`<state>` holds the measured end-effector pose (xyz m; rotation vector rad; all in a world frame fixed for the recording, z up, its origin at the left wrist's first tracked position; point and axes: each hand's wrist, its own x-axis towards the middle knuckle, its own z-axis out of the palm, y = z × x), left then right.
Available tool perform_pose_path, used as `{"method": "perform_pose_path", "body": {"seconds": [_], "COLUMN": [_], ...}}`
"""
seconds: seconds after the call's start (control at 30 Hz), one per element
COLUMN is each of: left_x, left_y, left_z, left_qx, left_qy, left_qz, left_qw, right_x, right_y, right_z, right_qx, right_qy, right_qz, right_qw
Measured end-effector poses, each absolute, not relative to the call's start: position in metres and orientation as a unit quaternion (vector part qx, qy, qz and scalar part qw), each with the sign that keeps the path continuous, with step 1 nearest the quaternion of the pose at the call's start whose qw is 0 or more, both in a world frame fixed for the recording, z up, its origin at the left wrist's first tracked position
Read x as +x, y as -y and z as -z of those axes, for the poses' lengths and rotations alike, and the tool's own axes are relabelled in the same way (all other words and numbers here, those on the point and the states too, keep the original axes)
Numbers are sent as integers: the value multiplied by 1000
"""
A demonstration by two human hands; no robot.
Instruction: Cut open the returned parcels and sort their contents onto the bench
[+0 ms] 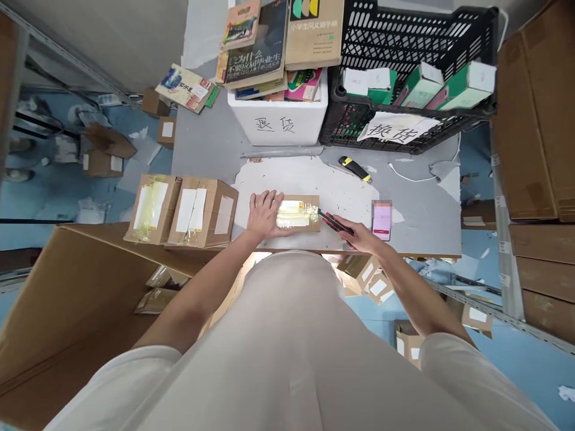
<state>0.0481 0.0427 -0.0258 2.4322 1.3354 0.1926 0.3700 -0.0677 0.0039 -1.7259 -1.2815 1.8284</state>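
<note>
A small flat cardboard box [312, 224] with a white label and shiny clear tape lies on the worktable. My left hand [265, 214] holds its left end, fingers toward the far side and thumb along the near edge. In my right hand [362, 236] is a red and black utility knife [335, 222], my fingers closed round its handle. The knife's tip meets the taped right end of the box; whether it has cut in, I cannot tell. A phone [381, 220] lies just right of that hand. Beyond the box rests a yellow and black box cutter [354, 169].
Two taped cartons [194, 211] stand at the table's left. A white bin [278, 123] piled with books and a black crate [332, 123] of green-and-white boxes line the back. A large open carton [58, 311] is at lower left, and a white cable [413, 178] lies right.
</note>
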Motion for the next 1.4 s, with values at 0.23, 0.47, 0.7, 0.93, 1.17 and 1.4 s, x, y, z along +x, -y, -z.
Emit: {"method": "perform_pose_path", "body": {"seconds": [0.23, 0.47, 0.7, 0.93, 1.17, 1.4], "left_x": [48, 49, 51, 51, 51, 51], "left_y": [-43, -44, -43, -43, -43, -43], "left_z": [27, 24, 16, 18, 18, 17], "left_qx": [865, 868, 868, 866, 866, 861], "left_qy": [-467, -468, -478, -483, -483, -489], "left_qz": [-62, -51, 1, -11, -5, -9], "left_qw": [171, 162, 136, 132, 132, 138], "right_x": [356, 349, 348, 335, 330, 335], "right_y": [86, 99, 111, 119, 144, 166], "right_z": [-1, 1, 1, 2, 1, 10], "right_qx": [-597, -605, -615, -633, -641, -666], "right_qy": [430, 425, 426, 416, 377, 342], "right_qz": [-650, -639, -626, -606, -617, -586], "right_qw": [189, 212, 221, 245, 257, 310]}}
